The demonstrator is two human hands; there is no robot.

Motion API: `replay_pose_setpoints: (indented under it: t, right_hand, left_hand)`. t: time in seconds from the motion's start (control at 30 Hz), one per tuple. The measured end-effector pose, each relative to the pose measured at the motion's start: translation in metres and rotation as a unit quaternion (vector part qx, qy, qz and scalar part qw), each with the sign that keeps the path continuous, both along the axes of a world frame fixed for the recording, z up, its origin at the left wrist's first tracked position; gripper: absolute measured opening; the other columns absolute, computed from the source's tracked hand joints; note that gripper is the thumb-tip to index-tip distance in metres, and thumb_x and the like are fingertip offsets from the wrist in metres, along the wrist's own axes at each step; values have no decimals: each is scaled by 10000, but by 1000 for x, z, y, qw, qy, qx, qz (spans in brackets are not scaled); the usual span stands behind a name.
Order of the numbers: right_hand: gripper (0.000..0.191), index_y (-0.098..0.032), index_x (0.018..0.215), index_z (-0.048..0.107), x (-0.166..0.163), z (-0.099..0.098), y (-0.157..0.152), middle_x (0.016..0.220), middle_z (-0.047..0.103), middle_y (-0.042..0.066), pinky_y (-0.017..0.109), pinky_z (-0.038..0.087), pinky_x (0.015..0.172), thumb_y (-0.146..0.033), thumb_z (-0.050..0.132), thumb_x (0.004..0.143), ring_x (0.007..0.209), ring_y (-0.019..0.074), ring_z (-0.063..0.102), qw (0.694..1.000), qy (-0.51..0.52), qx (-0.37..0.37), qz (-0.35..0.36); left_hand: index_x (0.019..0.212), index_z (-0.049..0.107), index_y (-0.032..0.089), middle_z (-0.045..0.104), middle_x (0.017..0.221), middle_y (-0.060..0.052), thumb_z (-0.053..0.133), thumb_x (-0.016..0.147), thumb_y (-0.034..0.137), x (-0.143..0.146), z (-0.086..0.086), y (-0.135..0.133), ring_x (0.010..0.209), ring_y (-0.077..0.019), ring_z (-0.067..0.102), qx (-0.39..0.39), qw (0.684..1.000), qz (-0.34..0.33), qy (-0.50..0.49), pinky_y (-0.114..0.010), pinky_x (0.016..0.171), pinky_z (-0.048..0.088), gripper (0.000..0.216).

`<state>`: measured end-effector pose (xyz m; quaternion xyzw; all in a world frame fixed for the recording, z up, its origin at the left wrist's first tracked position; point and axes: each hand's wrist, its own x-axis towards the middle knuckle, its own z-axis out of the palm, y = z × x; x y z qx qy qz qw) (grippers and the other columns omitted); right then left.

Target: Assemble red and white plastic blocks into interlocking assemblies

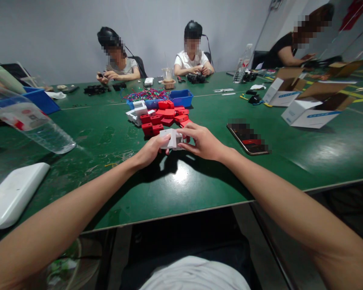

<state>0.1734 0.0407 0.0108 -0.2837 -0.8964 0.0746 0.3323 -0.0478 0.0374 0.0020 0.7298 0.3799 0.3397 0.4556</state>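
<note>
One clear bottle (42,125) at left, red-marked label illegible, red blocks (167,121) overlapping past exact count, just nearer one white block (172,141) gripped by left hand (151,151) and right hand (204,141) above the worktop (157,197), one phone (248,139), two cartons (308,114), blue printing unreadable

left grip (151,151), right grip (205,141) on white block (167,141); red blocks (167,121) beyond.

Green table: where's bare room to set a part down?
The green table shows bare between the held white piece and its near edge, and right of the phone, nearer than the white boxes. Crowded beyond the piece: red blocks, white parts, blue tray.
</note>
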Motion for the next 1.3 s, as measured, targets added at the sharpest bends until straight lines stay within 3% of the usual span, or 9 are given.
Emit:
replay_pose_setpoints:
  t: [0.17, 0.33, 0.47, 0.7, 0.93, 1.17, 1.3]
  right_hand:
    - [330, -158, 1203, 665, 1, -1, 2, 969, 571, 91, 366, 479, 831, -311, 641, 911, 897, 210, 562, 999, -24, -33, -28]
    - [537, -195, 1269, 614, 3, -4, 2, 1122, 543, 116, 417, 488, 929, -395, 774, 797, 1046, 252, 554, 998, -22, -61, -24]
    - [499, -180, 1244, 597, 4, -6, 4, 1185, 587, 132, 417, 477, 953, -348, 766, 805, 1073, 257, 580, 996, -35, -75, -23]
    - [536, -152, 1211, 569, 6, -4, 6, 1195, 661, 132, 387, 462, 899, -280, 796, 743, 1010, 253, 617, 997, -12, -68, -47]
    - [523, -173, 1151, 574, 9, -5, 9, 1162, 648, 115, 370, 456, 883, -257, 817, 695, 997, 247, 608, 996, 1, -45, -73]
    - [526, -175, 1144, 561, 4, -5, 8, 1054, 682, 88, 355, 489, 801, -430, 792, 746, 921, 216, 639, 978, 100, -160, -86]
    - [463, -181, 1101, 559, 4, -6, 12, 973, 698, 71, 332, 512, 714, -492, 729, 802, 826, 186, 652, 952, 153, -254, -77]
  left_hand:
    - [899, 647, 159, 608, 703, -38, 364, 918, 633, -3, -3, 3, 672, -175, 536, -16, 1000, 9, -7, -292, 602, 368, 552]
    - [804, 646, 174, 632, 670, -62, 339, 924, 634, -2, -3, 3, 641, -186, 564, -31, 998, 46, -16, -293, 566, 384, 566]
    - [947, 657, 159, 656, 681, -56, 336, 941, 638, -3, -5, 6, 650, -187, 599, -33, 998, 44, -8, -282, 560, 395, 576]
    - [1192, 553, 129, 723, 989, -100, 341, 964, 636, -1, -4, 4, 634, -138, 615, -1, 999, 39, 6, -267, 564, 393, 595]
    - [1180, 536, 130, 730, 954, -111, 381, 959, 640, 0, -5, 3, 633, -138, 615, 8, 999, 44, 4, -261, 551, 383, 577]
    - [1207, 518, 147, 722, 954, -96, 311, 956, 699, 1, -6, 5, 603, -132, 640, -37, 995, 77, -42, -253, 515, 366, 641]
    - [1133, 521, 167, 713, 902, -58, 467, 920, 673, 1, -4, 2, 599, -118, 641, -43, 995, 76, -44, -230, 512, 359, 552]
